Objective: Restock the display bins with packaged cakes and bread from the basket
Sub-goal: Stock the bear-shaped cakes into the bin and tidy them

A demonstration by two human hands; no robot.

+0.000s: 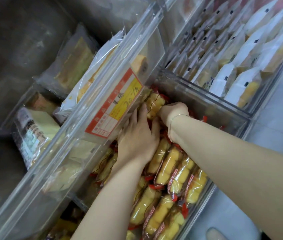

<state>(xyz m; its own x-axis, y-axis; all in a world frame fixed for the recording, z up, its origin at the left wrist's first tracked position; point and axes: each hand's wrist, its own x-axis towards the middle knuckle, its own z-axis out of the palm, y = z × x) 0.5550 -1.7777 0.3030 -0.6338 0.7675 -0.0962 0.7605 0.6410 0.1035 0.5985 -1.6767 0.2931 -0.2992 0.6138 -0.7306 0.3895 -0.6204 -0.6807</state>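
Many yellow cakes (170,172) — clear red-trimmed wrappers

1 head-worn view looks steeply down, tilted, close over a clear bin (204,99) of packaged cakes.

Left grip (138,135) flat — right grip (173,112) curled.

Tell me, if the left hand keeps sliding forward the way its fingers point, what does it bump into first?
Probably the wrapped yellow cake right at the fingertips of the left hand, which the right hand is gripping. Beyond that comes the clear bin's end wall. Depth is hard to judge here.
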